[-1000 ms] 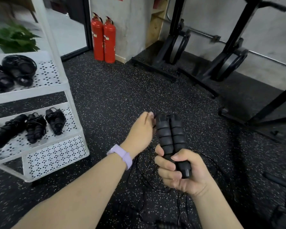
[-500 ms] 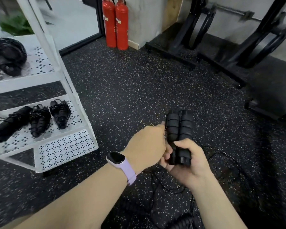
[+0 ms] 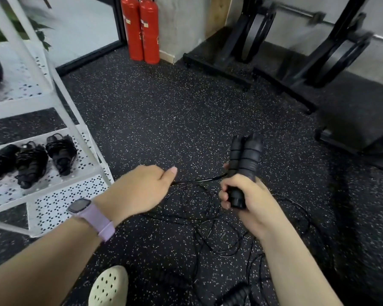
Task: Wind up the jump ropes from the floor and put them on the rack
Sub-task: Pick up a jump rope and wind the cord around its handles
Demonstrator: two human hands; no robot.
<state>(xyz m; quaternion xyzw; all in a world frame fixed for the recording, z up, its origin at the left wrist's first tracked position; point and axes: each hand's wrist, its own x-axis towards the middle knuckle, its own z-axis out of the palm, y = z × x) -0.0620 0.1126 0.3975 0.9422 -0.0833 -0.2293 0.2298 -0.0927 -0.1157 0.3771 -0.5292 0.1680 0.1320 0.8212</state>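
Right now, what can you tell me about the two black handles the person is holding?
The jump rope handles are two black, ribbed grips that look like foam, held side by side and standing nearly upright above the speckled floor. The right hand grips their lower ends. A thin black cord runs from them sideways to the left hand, which pinches it. More cord lies looped below.

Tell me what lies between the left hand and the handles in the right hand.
In the head view, a taut stretch of black cord runs from the left hand to the paired handles gripped by the right hand.
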